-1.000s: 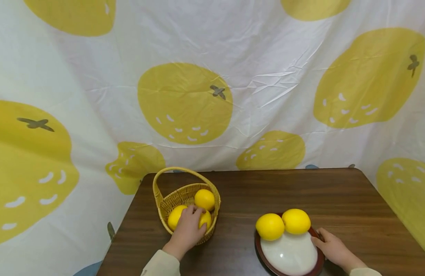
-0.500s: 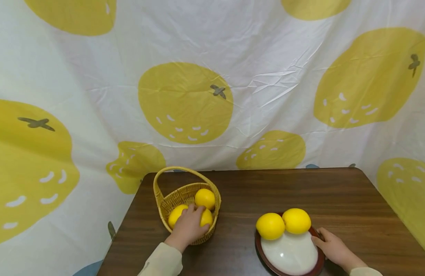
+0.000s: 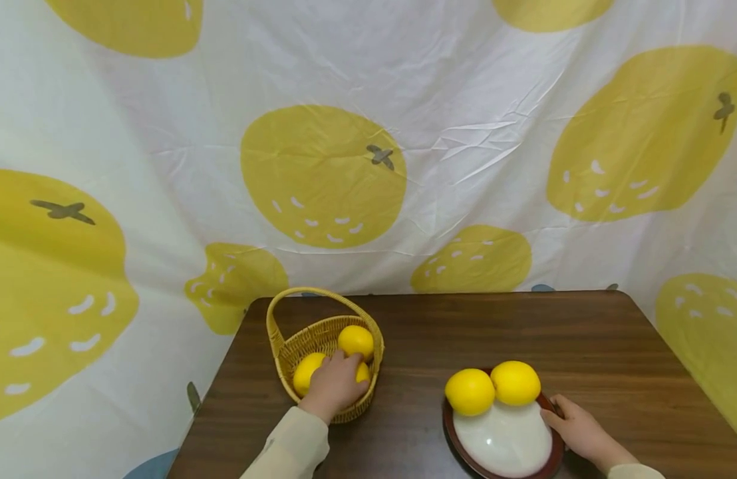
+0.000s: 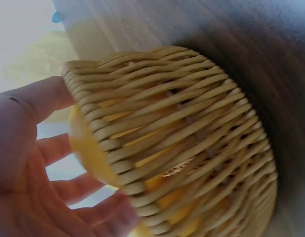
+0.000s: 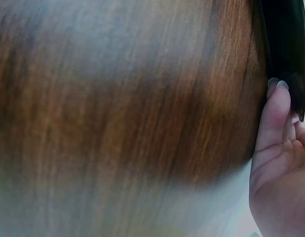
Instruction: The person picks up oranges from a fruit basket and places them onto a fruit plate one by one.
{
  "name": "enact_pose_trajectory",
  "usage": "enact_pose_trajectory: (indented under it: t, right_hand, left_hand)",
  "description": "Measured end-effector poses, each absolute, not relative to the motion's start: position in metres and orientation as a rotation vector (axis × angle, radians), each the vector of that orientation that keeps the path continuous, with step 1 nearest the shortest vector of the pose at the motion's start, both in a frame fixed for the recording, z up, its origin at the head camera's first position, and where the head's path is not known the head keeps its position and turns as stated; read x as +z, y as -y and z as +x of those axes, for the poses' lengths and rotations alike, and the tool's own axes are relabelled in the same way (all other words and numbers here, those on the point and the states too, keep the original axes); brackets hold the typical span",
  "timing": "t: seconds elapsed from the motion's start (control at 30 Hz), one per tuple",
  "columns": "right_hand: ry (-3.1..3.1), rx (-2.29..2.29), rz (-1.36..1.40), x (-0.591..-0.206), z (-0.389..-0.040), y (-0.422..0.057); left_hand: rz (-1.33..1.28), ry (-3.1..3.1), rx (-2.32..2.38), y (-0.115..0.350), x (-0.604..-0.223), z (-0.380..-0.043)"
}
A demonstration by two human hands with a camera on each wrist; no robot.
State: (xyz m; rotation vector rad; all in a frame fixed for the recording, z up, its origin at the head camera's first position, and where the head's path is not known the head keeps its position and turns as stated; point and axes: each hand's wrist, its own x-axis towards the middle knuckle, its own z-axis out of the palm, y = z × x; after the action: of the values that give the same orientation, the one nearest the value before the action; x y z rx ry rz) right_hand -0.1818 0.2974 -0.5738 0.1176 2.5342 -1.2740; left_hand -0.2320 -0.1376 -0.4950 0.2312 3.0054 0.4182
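My left hand point(image 3: 335, 384) reaches into a wicker basket point(image 3: 352, 414) at the table's left and holds a lemon point(image 3: 362, 374), mostly covered by the fingers. In the left wrist view this lemon point(image 4: 87, 148) shows between the spread fingers, with the thumb by the basket's rim. Two more lemons lie inside, one at the left point(image 3: 306, 372) and one at the back point(image 3: 356, 342). My right hand point(image 3: 583, 429) grips the right edge of a white plate point(image 3: 505, 444) with a dark red rim. Two lemons, left point(image 3: 470, 392) and right point(image 3: 516, 383), sit on its far side.
The basket's tall arched handle point(image 3: 326, 293) rises over its opening. Both basket and plate stand on a dark wooden table point(image 3: 494, 329). Behind the table hangs a white cloth point(image 3: 458, 173) printed with big lemons.
My left hand has shifted slightly right and deeper over the front-right lemon in the basket, covering more of it. My right hand and the plate stay where they were.
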Motion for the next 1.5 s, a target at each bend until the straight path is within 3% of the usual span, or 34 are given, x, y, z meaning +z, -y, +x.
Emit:
enact_pose_trajectory:
  t: [1.03, 1.5]
  right_hand:
    - [-2.535, -1.263, 0.133, -0.573, -0.185, -0.297]
    - [-2.547, -1.240, 0.141, -0.576, -0.183, -0.298]
  left_hand:
    - [0.318, -2.877, 0.602, 0.138, -0.485, -0.246]
    - [0.235, -2.925, 0.594, 0.139, -0.493, -0.239]
